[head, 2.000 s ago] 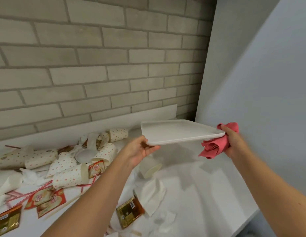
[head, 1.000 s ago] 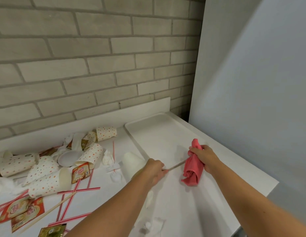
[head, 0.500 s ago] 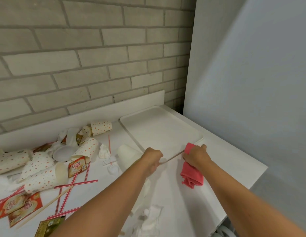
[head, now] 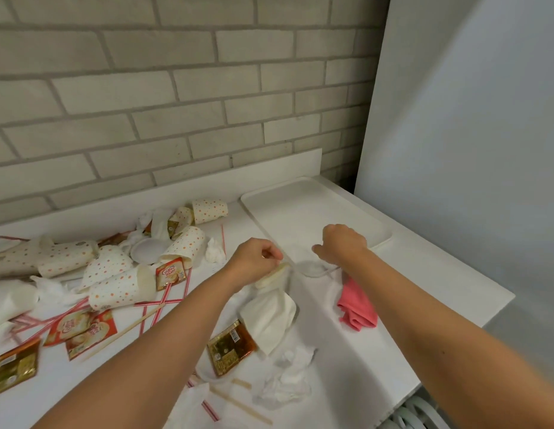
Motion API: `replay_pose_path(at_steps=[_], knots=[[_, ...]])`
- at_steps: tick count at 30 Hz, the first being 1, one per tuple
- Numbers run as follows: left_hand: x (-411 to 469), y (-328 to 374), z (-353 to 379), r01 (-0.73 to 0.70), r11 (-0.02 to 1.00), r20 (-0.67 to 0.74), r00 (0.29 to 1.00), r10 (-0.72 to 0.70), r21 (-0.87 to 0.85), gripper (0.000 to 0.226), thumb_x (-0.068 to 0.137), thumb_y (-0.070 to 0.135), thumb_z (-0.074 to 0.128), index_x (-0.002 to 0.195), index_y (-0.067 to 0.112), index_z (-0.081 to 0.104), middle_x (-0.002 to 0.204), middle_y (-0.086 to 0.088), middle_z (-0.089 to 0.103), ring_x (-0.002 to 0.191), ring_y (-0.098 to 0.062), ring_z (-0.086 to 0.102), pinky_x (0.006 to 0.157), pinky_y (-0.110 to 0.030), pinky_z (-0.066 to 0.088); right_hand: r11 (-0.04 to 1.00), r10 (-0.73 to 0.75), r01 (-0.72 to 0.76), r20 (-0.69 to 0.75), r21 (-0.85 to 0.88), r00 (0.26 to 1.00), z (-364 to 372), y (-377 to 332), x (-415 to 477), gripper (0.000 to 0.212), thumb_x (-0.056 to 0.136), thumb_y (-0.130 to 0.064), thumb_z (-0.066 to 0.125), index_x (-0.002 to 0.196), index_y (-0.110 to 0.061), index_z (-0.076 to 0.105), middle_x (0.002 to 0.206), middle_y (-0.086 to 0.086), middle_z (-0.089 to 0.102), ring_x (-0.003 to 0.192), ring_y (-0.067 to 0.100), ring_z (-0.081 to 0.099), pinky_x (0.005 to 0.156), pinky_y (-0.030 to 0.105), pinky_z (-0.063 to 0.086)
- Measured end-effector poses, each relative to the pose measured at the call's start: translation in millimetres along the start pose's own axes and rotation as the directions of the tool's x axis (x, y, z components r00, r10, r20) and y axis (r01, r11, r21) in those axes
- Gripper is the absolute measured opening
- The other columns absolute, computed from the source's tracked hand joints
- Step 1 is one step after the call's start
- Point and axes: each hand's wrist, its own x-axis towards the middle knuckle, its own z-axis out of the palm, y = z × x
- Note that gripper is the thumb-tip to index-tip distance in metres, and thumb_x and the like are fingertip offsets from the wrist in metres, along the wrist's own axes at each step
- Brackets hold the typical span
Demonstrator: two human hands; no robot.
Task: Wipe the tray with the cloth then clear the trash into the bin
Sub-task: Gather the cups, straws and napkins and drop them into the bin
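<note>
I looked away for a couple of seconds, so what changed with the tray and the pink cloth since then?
The tray, held up in the air two seconds ago, now lies flat on the counter in the corner. The right hand has let go of the pink cloth, which lies on the counter beneath that arm. The left hand has left the tray's edge. The cups and wrappers stayed put.

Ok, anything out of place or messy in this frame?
Yes. Trash is strewn across the counter: tipped dotted cups, sachets, straws and crumpled napkins. The cloth lies bunched beside the tray.
</note>
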Motion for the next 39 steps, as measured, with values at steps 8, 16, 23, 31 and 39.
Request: replay_pose_path(at_steps=[8,16,23,31,39], knots=[[-33.1,-30.4,4.0,-0.007,0.949,0.185,0.981,-0.054,0.314,0.062,0.073,0.041,0.076,0.125,0.017,0.053,0.116,0.002,0.048,0.113,-0.016,0.049,0.086,-0.022,0.038,0.947,-0.261,0.248,0.039,0.206,0.965,30.8,-52.2,-3.4,0.057,0.090,-0.044,0.055,0.137,-0.014,0.043,0.137,0.009,0.042,0.127,0.027,0.037,0.099,0.037,0.040],[-42.7,-46.3,25.7,-0.028,0.819,0.168,0.982,-0.084,0.573,0.089,0.068,0.057,0.071,0.140,0.025,0.031,0.136,0.002,0.040,0.125,-0.022,0.035,0.105,-0.040,0.029,0.963,-0.232,0.218,0.079,0.157,0.969,51.3,-72.9,-1.5,0.078,0.077,-0.058,0.064,0.134,-0.011,0.041,0.134,0.009,0.042,0.125,0.028,0.039,0.100,0.036,0.033],[-48.2,-47.4,14.5,-0.071,0.912,0.116,0.993,0.025,0.405,0.071,0.078,0.032,0.072,0.139,0.027,0.036,0.130,0.001,0.045,0.124,-0.022,0.043,0.105,-0.032,0.034,0.891,-0.190,0.127,0.103,0.435,0.976,39.1,-67.4,-10.3,0.076,0.070,-0.032,0.081,0.131,-0.009,0.041,0.135,0.010,0.025,0.097,0.025,0.050,0.085,0.027,0.045],[-65.3,-26.7,-11.3,-0.157,0.972,-0.140,0.973,0.182,0.174,0.044,0.089,0.003,0.057,0.130,0.016,0.051,0.129,-0.003,0.053,0.120,-0.022,0.049,0.095,-0.025,0.036,0.712,-0.067,0.130,-0.118,0.690,0.991,-10.7,-34.2,-51.0,0.077,0.068,-0.021,0.083,0.133,-0.021,0.043,0.133,0.010,0.041,0.116,0.029,0.046,0.070,0.027,0.051],[-110.8,9.8,8.8,-0.320,0.947,-0.129,0.940,0.315,-0.018,0.042,0.083,-0.001,0.053,0.120,0.016,0.043,0.106,-0.001,0.051,0.094,-0.018,0.050,0.067,-0.022,0.042,0.861,0.155,0.013,-0.286,0.509,0.946,-56.4,1.7,-127.9,0.076,0.070,-0.018,0.080,0.129,-0.014,0.032,0.124,0.014,0.046,0.099,0.027,0.049,0.078,0.037,0.045]])
